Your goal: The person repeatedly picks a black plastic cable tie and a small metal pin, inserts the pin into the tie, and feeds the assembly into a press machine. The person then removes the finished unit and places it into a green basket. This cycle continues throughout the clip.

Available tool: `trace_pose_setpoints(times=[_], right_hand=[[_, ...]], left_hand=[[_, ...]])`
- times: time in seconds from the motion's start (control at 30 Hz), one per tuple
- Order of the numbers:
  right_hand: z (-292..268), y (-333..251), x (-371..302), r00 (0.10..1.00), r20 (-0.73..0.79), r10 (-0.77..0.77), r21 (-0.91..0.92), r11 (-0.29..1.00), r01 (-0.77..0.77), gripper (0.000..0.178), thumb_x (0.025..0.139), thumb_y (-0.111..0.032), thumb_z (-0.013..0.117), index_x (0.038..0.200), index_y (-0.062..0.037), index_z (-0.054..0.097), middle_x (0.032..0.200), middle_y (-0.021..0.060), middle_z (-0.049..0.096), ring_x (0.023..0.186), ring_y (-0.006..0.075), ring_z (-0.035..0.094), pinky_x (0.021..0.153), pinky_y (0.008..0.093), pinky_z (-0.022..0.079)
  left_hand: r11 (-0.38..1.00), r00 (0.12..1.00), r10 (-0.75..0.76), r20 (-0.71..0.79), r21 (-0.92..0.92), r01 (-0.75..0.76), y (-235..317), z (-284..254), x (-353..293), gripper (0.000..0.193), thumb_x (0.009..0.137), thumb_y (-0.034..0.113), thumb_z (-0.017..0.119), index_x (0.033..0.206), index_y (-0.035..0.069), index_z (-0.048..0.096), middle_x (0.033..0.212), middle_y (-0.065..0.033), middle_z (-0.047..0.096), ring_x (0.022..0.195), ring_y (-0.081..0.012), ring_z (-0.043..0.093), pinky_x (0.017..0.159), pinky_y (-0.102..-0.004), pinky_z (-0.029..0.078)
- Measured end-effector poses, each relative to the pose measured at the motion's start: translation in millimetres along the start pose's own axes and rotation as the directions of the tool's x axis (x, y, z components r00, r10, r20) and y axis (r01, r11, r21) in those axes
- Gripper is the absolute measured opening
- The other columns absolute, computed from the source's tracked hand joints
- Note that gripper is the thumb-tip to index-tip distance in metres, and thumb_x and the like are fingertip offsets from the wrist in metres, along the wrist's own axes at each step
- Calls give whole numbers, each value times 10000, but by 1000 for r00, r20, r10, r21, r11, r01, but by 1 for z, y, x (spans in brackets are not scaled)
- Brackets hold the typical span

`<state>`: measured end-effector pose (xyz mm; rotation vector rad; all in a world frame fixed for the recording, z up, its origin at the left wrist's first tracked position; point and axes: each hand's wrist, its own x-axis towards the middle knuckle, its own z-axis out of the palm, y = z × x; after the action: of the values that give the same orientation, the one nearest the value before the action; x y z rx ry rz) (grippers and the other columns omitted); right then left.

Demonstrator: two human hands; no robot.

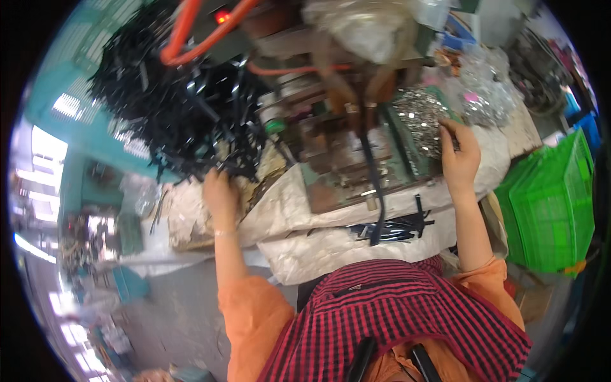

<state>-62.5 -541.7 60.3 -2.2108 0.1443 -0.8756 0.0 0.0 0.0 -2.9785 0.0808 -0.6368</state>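
At the lower edge of a large heap of glossy black strips (191, 108), my left hand (221, 198) has its fingers drawn together; what they hold, if anything, is hidden. My right hand (462, 156) is beside a heap of small shiny metal pieces (421, 118), thumb and forefinger bent into a pinch. Anything between those fingertips is too small to make out. Between my hands stands a bench machine with a green metal base (321, 184). One long black strip (371, 169) runs from its middle over the front edge, touched by neither hand.
Several black strips (398, 228) lie on white sheeting (289, 254) in front of the machine. Orange tubing (184, 32) crosses overhead at the upper left. Clear plastic bags (480, 89) sit behind the metal pieces. A bright green plastic crate (547, 204) stands at right.
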Motion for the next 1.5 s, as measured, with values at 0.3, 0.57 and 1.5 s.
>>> trace_pose_setpoints(times=[0.3, 0.57, 1.5], right_hand=[[-14, -80, 9, 956, 292, 36, 490, 853, -182, 139, 964, 7, 638, 1094, 20, 688, 1058, 78, 734, 1009, 136, 692, 920, 271, 526], [37, -131, -1, 959, 280, 38, 677, 701, -225, 337, 969, 8, 596, 1302, 46, 565, 1146, 120, 715, 1064, 164, 688, 948, 291, 516], [31, -6, 22, 976, 46, -214, -266, 939, 219, 144, 776, -154, 795, 909, -112, 759, 1166, 154, 677, 1189, 371, 609, 953, 457, 525]], left_hand=[[706, 937, -303, -175, -702, 97, 88, -60, 17, 113, 952, 84, 703, 976, -27, 697, 889, -94, 714, 716, -173, 628, 680, -319, 506], [168, 851, -523, -39, -984, 58, 169, -101, 6, 154, 1016, 144, 662, 960, 1, 662, 787, -46, 679, 676, -87, 593, 590, -214, 449], [362, 578, 374, -726, -459, -811, 255, -171, 18, 286, 724, 82, 886, 965, 70, 734, 1003, -146, 760, 563, -170, 616, 478, -276, 458]])
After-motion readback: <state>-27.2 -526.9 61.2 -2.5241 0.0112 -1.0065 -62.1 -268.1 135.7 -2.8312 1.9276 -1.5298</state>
